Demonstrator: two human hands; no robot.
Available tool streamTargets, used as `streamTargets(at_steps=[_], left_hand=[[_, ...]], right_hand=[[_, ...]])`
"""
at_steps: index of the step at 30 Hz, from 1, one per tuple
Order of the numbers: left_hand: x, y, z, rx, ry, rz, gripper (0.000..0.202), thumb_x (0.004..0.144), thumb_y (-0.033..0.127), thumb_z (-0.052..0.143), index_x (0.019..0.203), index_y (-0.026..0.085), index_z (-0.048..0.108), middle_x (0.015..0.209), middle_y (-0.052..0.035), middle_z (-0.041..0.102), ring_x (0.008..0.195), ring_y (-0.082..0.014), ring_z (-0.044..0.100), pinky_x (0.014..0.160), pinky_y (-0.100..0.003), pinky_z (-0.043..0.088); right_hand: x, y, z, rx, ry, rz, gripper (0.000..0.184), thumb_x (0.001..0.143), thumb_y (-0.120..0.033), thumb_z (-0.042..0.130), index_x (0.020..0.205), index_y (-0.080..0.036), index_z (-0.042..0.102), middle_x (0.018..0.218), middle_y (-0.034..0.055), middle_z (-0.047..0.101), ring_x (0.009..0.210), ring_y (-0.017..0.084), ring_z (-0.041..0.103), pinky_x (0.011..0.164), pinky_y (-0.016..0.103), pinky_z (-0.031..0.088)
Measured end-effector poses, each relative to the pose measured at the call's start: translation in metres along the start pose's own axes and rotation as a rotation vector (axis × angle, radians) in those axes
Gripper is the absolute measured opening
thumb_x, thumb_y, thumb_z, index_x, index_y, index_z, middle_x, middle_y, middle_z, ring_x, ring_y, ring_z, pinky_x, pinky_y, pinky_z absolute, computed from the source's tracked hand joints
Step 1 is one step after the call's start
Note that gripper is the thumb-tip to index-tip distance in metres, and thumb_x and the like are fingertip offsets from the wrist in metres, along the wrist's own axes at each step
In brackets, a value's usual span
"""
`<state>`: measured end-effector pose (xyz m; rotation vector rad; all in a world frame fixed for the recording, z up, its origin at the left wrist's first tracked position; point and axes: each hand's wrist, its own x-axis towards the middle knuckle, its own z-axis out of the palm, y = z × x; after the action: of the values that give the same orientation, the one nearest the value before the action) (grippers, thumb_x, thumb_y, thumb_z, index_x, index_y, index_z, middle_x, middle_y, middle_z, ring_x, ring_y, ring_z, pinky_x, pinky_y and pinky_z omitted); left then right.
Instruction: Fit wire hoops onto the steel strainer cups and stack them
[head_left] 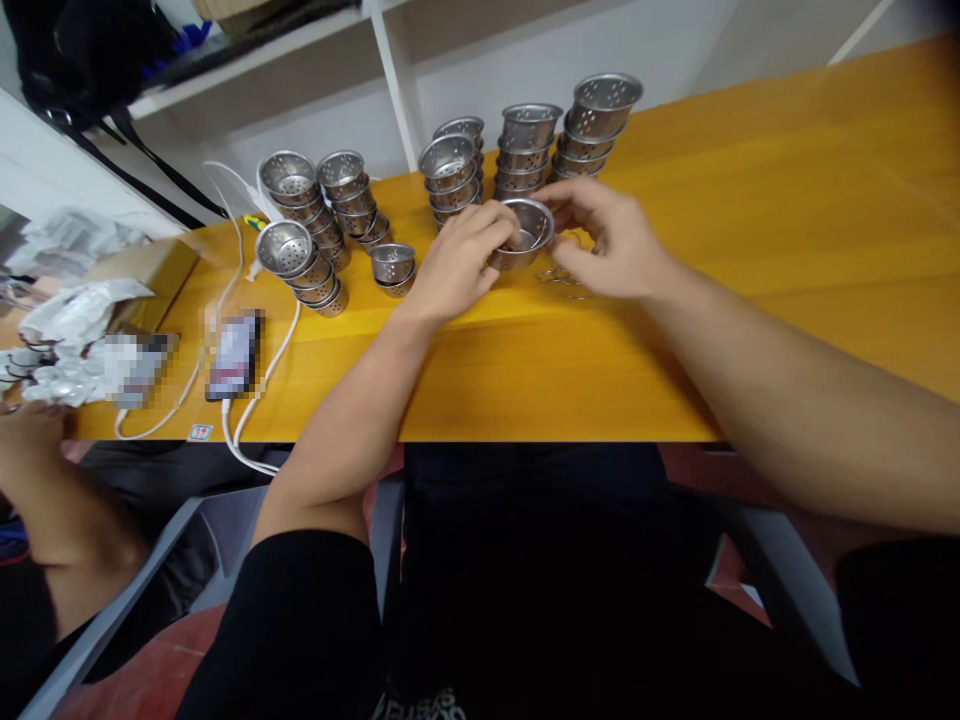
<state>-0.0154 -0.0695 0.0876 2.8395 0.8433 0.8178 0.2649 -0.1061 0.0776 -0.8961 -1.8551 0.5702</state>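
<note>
A small perforated metal strainer cup (531,232) is between my hands, just above the yellow table. My left hand (469,255) grips its left side, with fingertips over the rim and inside the cup. My right hand (607,235) is curled at the right side, its index finger and thumb at the rim. Beneath the right hand lie several thin wire pieces (564,275), partly hidden. Stacks of similar cups stand just behind my hands, among them a middle stack (523,150) and a tall right stack (596,120).
More cup stacks (289,250) and a short pair (393,265) stand to the left. A phone (235,355) with white cables lies near the front edge. Farther left are plastic bags (75,320), a cardboard box (161,285) and another person's arm (64,490). Shelving backs the table.
</note>
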Motion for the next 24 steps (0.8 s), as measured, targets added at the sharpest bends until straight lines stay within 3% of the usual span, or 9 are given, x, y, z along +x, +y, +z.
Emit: streamTargets(at_steps=[3, 5, 8, 10, 13, 15, 20, 24], left_hand=[[-0.002, -0.004, 0.003, -0.012, 0.021, 0.008, 0.031, 0.118, 0.017, 0.060, 0.139, 0.030, 0.078, 0.157, -0.0130, 0.079, 0.155, -0.0397, 0.077, 0.139, -0.065, 0.058], [-0.003, -0.005, 0.004, -0.035, 0.035, 0.011, 0.024, 0.122, 0.023, 0.061, 0.139, 0.030, 0.076, 0.158, -0.0134, 0.077, 0.156, -0.0392, 0.077, 0.142, -0.065, 0.058], [-0.001, -0.006, 0.008, -0.106, 0.094, -0.010, 0.027, 0.123, 0.036, 0.070, 0.149, 0.029, 0.073, 0.167, -0.0151, 0.071, 0.166, -0.0413, 0.073, 0.146, -0.068, 0.057], [0.001, -0.005, 0.012, -0.181, 0.146, -0.061, 0.054, 0.115, 0.047, 0.090, 0.162, 0.031, 0.068, 0.180, -0.0172, 0.064, 0.181, -0.0460, 0.062, 0.155, -0.070, 0.050], [0.003, -0.007, 0.017, -0.334, 0.156, -0.158, 0.103, 0.091, 0.053, 0.117, 0.175, 0.033, 0.060, 0.194, -0.0176, 0.056, 0.193, -0.0500, 0.050, 0.164, -0.066, 0.040], [0.002, -0.009, 0.020, -0.431, 0.140, -0.214, 0.115, 0.086, 0.057, 0.120, 0.179, 0.033, 0.058, 0.193, -0.0169, 0.059, 0.192, -0.0501, 0.052, 0.165, -0.065, 0.039], [-0.001, -0.013, 0.019, -0.481, 0.138, -0.259, 0.108, 0.090, 0.061, 0.117, 0.177, 0.031, 0.061, 0.193, -0.0171, 0.061, 0.194, -0.0495, 0.050, 0.167, -0.063, 0.034], [-0.002, -0.011, 0.020, -0.489, 0.097, -0.215, 0.100, 0.092, 0.052, 0.113, 0.175, 0.030, 0.063, 0.188, -0.0173, 0.066, 0.186, -0.0473, 0.060, 0.163, -0.062, 0.040]], right_hand=[[-0.002, 0.000, 0.002, -0.001, -0.006, -0.048, 0.063, 0.105, -0.078, 0.095, 0.159, -0.049, 0.082, 0.170, 0.0093, 0.082, 0.146, 0.044, 0.081, 0.128, 0.068, 0.071], [-0.002, 0.001, 0.001, -0.057, -0.041, -0.076, 0.052, 0.105, -0.085, 0.093, 0.144, -0.050, 0.087, 0.165, 0.0068, 0.083, 0.155, 0.049, 0.075, 0.137, 0.075, 0.064], [-0.003, -0.002, 0.000, -0.126, -0.124, -0.008, 0.054, 0.102, -0.096, 0.093, 0.125, -0.047, 0.090, 0.153, 0.0074, 0.087, 0.159, 0.053, 0.070, 0.146, 0.083, 0.053], [-0.003, -0.008, -0.002, -0.136, -0.161, 0.089, 0.057, 0.100, -0.101, 0.093, 0.124, -0.049, 0.091, 0.153, 0.0080, 0.088, 0.161, 0.053, 0.067, 0.148, 0.081, 0.052], [-0.003, -0.018, -0.004, -0.114, -0.181, 0.145, 0.060, 0.097, -0.104, 0.091, 0.123, -0.049, 0.091, 0.158, 0.0086, 0.088, 0.159, 0.053, 0.068, 0.147, 0.080, 0.054], [-0.003, -0.021, -0.004, -0.085, -0.189, 0.157, 0.064, 0.095, -0.106, 0.091, 0.126, -0.049, 0.091, 0.158, 0.0081, 0.088, 0.157, 0.054, 0.070, 0.144, 0.082, 0.056], [-0.003, -0.009, 0.005, 0.013, -0.190, 0.189, 0.095, 0.087, -0.121, 0.086, 0.145, -0.046, 0.087, 0.153, 0.0113, 0.090, 0.149, 0.055, 0.078, 0.132, 0.082, 0.065], [-0.002, 0.001, 0.010, -0.050, -0.093, 0.195, 0.092, 0.095, -0.126, 0.071, 0.139, -0.048, 0.090, 0.163, 0.0102, 0.087, 0.162, 0.056, 0.072, 0.133, 0.082, 0.065]])
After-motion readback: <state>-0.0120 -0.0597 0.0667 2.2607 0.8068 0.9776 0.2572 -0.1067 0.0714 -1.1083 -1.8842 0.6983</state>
